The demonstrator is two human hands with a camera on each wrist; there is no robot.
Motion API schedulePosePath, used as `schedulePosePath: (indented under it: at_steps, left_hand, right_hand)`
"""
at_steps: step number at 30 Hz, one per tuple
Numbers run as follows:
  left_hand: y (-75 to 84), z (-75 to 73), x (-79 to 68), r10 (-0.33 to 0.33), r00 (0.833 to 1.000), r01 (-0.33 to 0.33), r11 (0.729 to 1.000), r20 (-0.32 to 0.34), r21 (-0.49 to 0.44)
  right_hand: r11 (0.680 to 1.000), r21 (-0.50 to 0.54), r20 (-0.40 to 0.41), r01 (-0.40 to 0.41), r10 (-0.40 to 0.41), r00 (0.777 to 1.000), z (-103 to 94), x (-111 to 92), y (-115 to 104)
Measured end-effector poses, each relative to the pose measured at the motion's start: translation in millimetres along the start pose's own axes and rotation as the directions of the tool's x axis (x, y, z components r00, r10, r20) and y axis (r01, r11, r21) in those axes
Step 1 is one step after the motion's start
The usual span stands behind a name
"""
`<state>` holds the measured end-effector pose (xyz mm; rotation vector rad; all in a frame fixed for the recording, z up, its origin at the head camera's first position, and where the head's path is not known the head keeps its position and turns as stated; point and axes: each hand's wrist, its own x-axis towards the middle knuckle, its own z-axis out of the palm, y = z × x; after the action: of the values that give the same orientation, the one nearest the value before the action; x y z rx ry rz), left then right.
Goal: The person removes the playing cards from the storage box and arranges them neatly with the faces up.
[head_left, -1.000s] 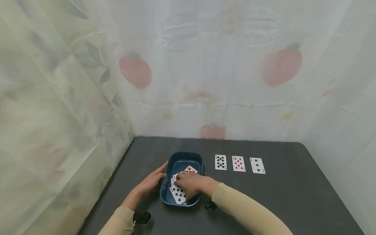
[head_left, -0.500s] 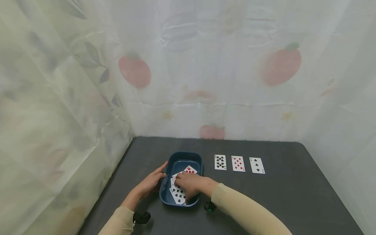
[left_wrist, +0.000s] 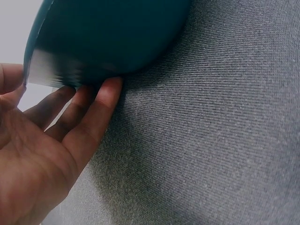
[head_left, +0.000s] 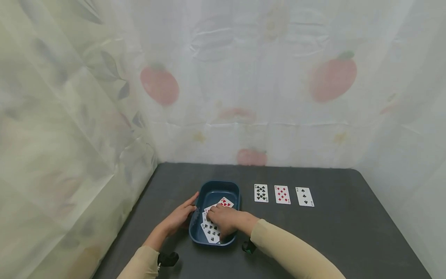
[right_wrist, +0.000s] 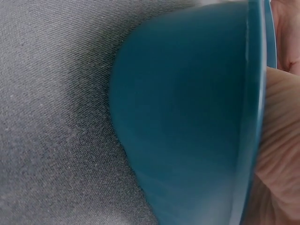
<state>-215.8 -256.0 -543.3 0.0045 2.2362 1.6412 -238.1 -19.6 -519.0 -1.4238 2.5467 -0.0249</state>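
A blue tray [head_left: 218,186] with raised walls holds several face-up playing cards [head_left: 210,232], overlapping one another; one bears black spades, another red hearts [head_left: 226,202]. My left hand [head_left: 179,217] rests against the tray's left outer wall. In the left wrist view its fingers [left_wrist: 91,122] are nearly straight, tips touching the lower side of the wall. My right hand [head_left: 225,219] reaches over the right rim into the tray, fingers bent down onto the cards. Its fingertips are hidden, so a pinch cannot be made out. The right wrist view mostly shows the tray's outer wall [right_wrist: 187,108].
On the dark grey table [head_left: 334,232], right of the tray, three cards lie apart in a row: a club card [head_left: 261,193], a diamond card [head_left: 282,194] and a three of clubs [head_left: 304,197]. Pale printed curtains [head_left: 244,77] hang behind and at the sides.
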Motion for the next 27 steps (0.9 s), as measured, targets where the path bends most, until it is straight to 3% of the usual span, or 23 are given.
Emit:
schedulePosePath:
  at_steps: [10, 15, 21, 27]
  left_hand:
    - [-0.3, -3.0, 0.2, 0.000, 1.000, 0.001, 1.000, 0.010, -0.015]
    - [0.1, -3.2, 0.1, -0.006, 1.000, 0.006, 1.000, 0.005, -0.011]
    - [1.0, -0.6, 2.6, -0.018, 1.000, 0.018, 0.999, 0.000, -0.028]
    - [-0.3, 1.5, 4.8, -0.018, 0.999, 0.017, 1.000, -0.032, -0.020]
  right_hand:
    - [1.000, 0.001, -0.008, 0.010, -0.010, 1.000, 0.4, 0, 0]
    - [0.999, 0.038, -0.075, 0.032, -0.029, 0.997, -1.6, -5, 6]
    - [0.991, 0.134, -0.187, 0.019, 0.007, 0.982, -25.9, -32, 27]
    - [0.978, 0.197, -0.267, -0.062, 0.114, 0.957, -48.2, -71, 60]
